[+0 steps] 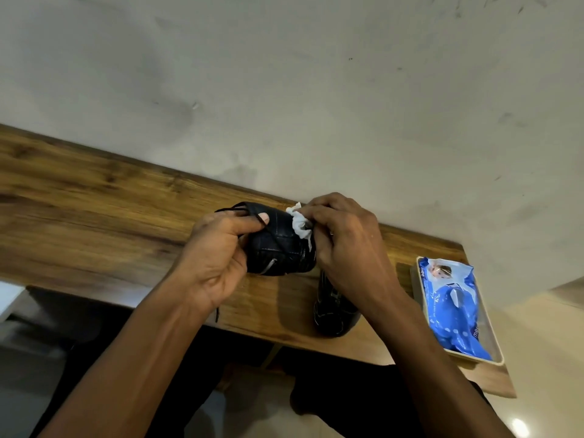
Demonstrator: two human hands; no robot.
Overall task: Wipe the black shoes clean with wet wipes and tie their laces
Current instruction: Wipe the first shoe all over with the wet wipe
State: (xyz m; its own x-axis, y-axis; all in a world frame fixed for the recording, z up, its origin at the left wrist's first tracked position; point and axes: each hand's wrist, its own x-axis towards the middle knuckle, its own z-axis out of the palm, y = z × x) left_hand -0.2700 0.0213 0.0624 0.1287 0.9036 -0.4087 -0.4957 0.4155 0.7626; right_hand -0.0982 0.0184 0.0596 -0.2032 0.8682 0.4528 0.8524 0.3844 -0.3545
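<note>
Black leather fills the space between our two hands: we hold one shoe (pixel 279 245) up above the wooden table (pixel 94 216), close to the pale wall (pixel 284 90). Both our forearms reach in from the bottom edge and meet over the middle of the table. Our left hand (pixel 218 257) cups the shoe from its left side, palm turned toward us, fingers curled round it and the thumb laid across its top, where a thin lace (pixel 230 210) loops out past the thumbnail. Our right hand (pixel 344 245) comes in from the other side with its back toward us, fingers bent and bunched, pinching a crumpled white wipe (pixel 300 224) against the shoe's right end. The wipe sits just at our fingertips, touching the leather. Below our right wrist the second shoe (pixel 335 314) rests on the table near its front edge. Farther right, a blue pack of wipes (pixel 455 308) lies in a shallow pale tray (pixel 496 349) at the table's end.
</note>
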